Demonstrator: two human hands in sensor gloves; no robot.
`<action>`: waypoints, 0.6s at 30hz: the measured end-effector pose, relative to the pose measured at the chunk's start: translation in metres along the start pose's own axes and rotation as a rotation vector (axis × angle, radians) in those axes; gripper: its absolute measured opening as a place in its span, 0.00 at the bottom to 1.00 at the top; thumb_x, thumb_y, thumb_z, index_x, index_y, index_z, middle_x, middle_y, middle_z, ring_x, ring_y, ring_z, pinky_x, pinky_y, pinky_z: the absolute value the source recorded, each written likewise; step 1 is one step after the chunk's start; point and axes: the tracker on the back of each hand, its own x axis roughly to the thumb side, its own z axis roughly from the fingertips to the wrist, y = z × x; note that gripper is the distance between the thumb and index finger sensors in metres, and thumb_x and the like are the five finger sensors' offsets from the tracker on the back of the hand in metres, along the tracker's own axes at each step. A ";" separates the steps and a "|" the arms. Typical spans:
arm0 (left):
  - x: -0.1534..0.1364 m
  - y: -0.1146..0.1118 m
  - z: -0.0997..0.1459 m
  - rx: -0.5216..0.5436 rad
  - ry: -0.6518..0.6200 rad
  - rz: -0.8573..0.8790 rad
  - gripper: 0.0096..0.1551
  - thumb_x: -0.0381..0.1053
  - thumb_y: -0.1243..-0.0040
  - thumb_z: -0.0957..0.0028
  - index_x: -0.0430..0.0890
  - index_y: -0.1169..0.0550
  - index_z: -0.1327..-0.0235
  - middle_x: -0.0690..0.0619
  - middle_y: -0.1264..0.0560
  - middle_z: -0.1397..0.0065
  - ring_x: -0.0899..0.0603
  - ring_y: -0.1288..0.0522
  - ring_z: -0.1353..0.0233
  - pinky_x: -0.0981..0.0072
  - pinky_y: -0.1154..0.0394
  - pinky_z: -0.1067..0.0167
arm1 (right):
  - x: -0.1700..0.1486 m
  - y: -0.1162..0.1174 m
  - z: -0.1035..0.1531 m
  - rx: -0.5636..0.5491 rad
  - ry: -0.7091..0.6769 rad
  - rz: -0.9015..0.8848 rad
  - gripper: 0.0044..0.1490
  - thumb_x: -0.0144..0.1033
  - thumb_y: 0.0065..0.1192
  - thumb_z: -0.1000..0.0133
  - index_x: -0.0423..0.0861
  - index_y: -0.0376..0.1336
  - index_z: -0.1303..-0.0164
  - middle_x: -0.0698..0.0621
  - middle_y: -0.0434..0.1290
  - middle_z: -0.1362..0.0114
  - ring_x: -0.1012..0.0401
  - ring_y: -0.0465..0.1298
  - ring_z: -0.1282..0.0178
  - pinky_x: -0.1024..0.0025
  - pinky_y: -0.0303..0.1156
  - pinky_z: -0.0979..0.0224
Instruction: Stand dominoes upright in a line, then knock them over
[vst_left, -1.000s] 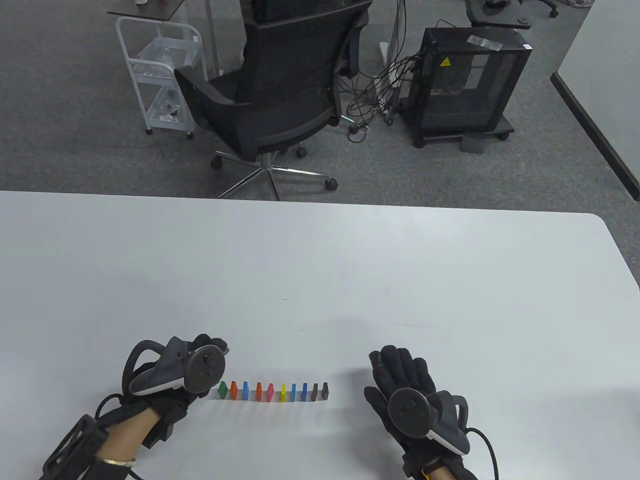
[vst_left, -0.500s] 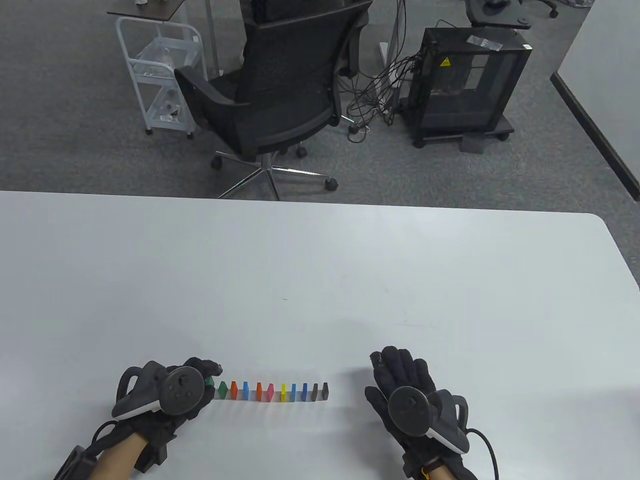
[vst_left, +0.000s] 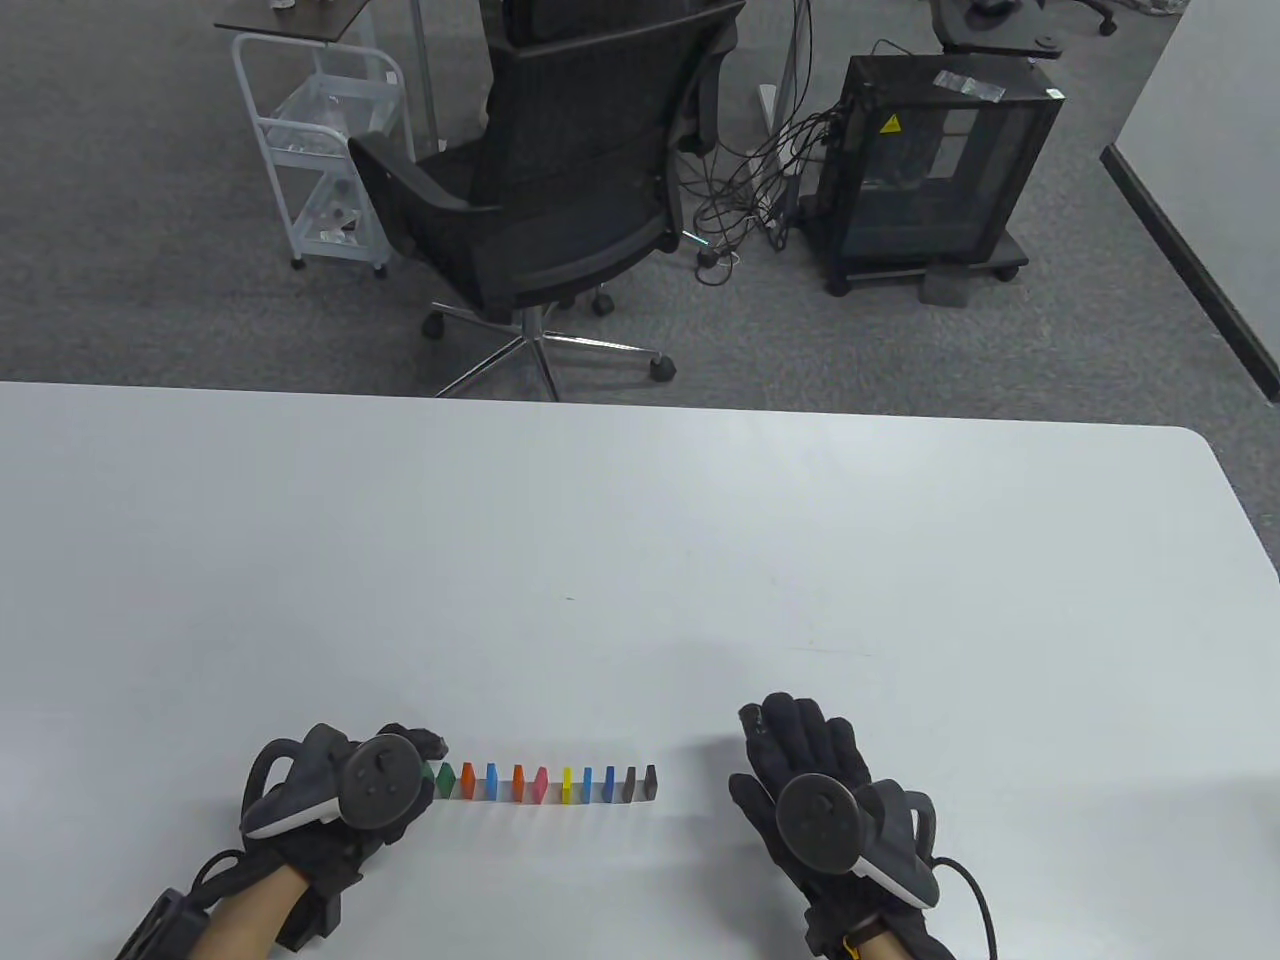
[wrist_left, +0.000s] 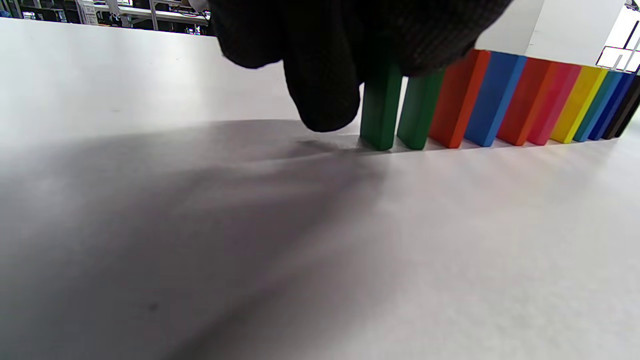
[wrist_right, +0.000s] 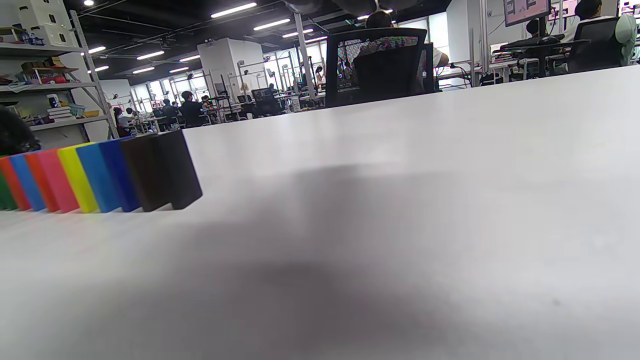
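Note:
A line of upright coloured dominoes (vst_left: 545, 783) stands near the table's front edge, running from a green one (vst_left: 446, 778) on the left to a black one (vst_left: 651, 782) on the right. My left hand (vst_left: 425, 752) sits at the line's left end. Its fingers (wrist_left: 325, 75) cover the top of another green domino (wrist_left: 380, 115) and hold it. That domino stands upright on the table, close beside the line's green one (wrist_left: 420, 117). My right hand (vst_left: 800, 745) rests flat on the table right of the line, fingers straight, holding nothing. The right wrist view shows the black end domino (wrist_right: 175, 167).
The white table (vst_left: 640, 520) stretches wide beyond the dominoes. Past its far edge stand a black office chair (vst_left: 560, 200), a white wire cart (vst_left: 320, 150) and a black cabinet (vst_left: 940, 170) with cables on the floor.
My left hand came down and to the right with a green domino, which now stands at the left end of the line. The right hand has not moved.

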 end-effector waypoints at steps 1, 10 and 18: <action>0.000 0.000 0.000 -0.001 -0.002 0.000 0.28 0.50 0.42 0.30 0.39 0.28 0.21 0.40 0.26 0.24 0.48 0.18 0.31 0.55 0.29 0.23 | 0.000 0.000 0.000 0.000 0.000 0.000 0.44 0.54 0.38 0.37 0.44 0.49 0.12 0.42 0.46 0.11 0.44 0.49 0.12 0.49 0.40 0.14; 0.002 -0.002 -0.001 -0.044 -0.001 -0.007 0.34 0.51 0.42 0.30 0.37 0.33 0.15 0.39 0.27 0.23 0.47 0.18 0.30 0.54 0.30 0.22 | 0.000 0.000 0.000 0.003 0.001 0.002 0.44 0.54 0.38 0.37 0.44 0.49 0.12 0.42 0.46 0.11 0.44 0.49 0.12 0.49 0.40 0.14; -0.002 0.004 0.006 -0.163 0.049 -0.024 0.46 0.56 0.42 0.30 0.37 0.45 0.08 0.35 0.34 0.17 0.42 0.24 0.24 0.48 0.36 0.19 | 0.000 0.000 0.000 0.005 0.002 0.004 0.44 0.54 0.38 0.37 0.44 0.49 0.13 0.42 0.46 0.11 0.44 0.49 0.12 0.49 0.40 0.14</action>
